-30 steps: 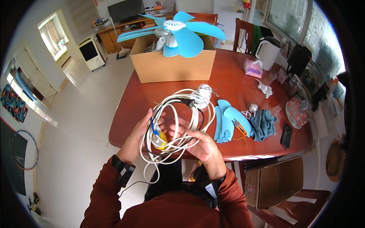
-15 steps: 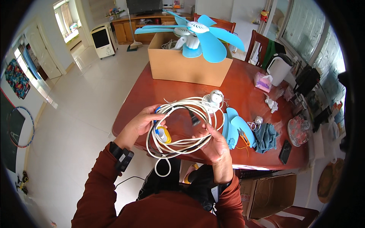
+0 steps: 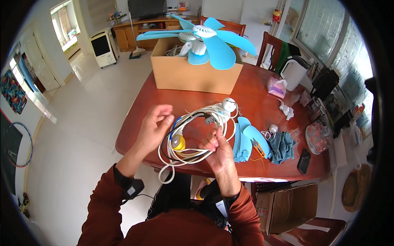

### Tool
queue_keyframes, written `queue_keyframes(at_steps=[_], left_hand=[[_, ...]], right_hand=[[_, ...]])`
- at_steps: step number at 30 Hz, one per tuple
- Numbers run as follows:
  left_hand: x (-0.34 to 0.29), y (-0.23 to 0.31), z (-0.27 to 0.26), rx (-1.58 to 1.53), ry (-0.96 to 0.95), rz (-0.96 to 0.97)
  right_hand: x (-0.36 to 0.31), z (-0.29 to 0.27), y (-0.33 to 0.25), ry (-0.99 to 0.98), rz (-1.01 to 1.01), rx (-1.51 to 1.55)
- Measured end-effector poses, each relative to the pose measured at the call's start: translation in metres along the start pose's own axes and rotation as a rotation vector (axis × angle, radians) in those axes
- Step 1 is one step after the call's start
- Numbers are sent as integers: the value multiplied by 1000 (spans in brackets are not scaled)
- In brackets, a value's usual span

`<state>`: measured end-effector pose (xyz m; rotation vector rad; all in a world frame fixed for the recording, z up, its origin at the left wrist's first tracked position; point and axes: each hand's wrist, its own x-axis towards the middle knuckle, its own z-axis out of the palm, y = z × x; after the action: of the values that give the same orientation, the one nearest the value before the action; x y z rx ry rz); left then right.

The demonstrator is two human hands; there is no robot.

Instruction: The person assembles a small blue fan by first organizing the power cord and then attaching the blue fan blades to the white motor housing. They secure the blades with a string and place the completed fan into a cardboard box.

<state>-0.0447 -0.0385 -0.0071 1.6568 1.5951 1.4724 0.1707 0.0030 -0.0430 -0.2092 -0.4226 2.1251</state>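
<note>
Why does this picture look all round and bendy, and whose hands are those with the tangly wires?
The picture comes from a small wide camera worn on a person's head, looking down. That lens bends straight edges, so the room looks round. The left hand and right hand belong to that person, in red sleeves. Together they hold a bundle of white cord above a reddish wooden table. On the table sit a cardboard box with a blue fan in it, loose blue fan blades, a white kettle, a grey cloth and a black phone.
</note>
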Motion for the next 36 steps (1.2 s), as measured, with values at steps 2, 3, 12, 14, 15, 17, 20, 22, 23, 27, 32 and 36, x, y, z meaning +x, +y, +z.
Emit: queue_keyframes(at_steps=[2, 3, 12, 14, 15, 17, 20, 22, 23, 27, 32, 36], left_hand=[[-17, 23, 13, -196, -231, 0], [-26, 32, 27, -72, -215, 107], [-33, 21, 45, -32, -595, -177], [-29, 18, 42, -107, -695, -280], [-30, 19, 42, -105, -679, -276], [-30, 21, 43, -176, -609, -310], [-30, 26, 47, -420, -349, -397], [-23, 28, 39, -561, -291, -431], [-19, 30, 34, -628, -256, -490], [-6, 35, 20, -660, -217, -473], [-4, 40, 15, -637, -199, -481], [-4, 42, 12, -491, -186, -394]], right_hand=[[3, 5, 9, 42, 6, 1], [4, 7, 13, 59, 12, -54], [0, 17, 17, 68, 26, -443], [4, 19, 13, 104, 45, -701], [3, 18, 5, 23, 71, -795], [7, 18, -2, 19, 23, -1047], [5, 13, -19, 14, -269, -1162], [11, 9, -36, 138, -347, -1261], [15, 7, -42, 197, -496, -1389], [42, -3, -65, 128, -818, -1712], [78, -18, -72, 173, -593, -1859], [77, -29, -68, 187, -377, -1727]])
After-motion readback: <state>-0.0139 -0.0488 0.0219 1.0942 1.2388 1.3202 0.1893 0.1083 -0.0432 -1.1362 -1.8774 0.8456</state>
